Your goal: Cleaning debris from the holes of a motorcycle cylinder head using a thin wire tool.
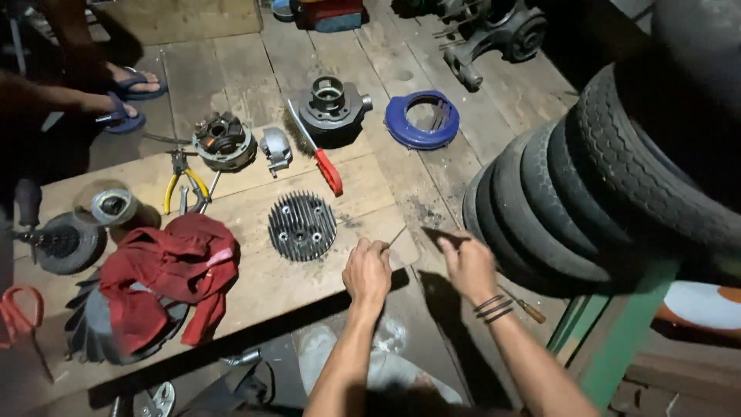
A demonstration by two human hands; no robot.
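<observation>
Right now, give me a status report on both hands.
Left hand pinching a thin metal rod. Right hand gripping a dark flat piece. Finned cylinder head beside the left hand, untouched. Tyre stack close right.

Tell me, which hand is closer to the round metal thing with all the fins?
Left. The left hand sits just right of the finned cylinder head, nearly beside it. The right hand is farther right, by the tyres.

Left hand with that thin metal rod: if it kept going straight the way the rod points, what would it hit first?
The left hand points its thin rod up and to the right, at the dark flat piece pinched in the right hand. That piece probably comes first, though depth is hard to judge.
</observation>
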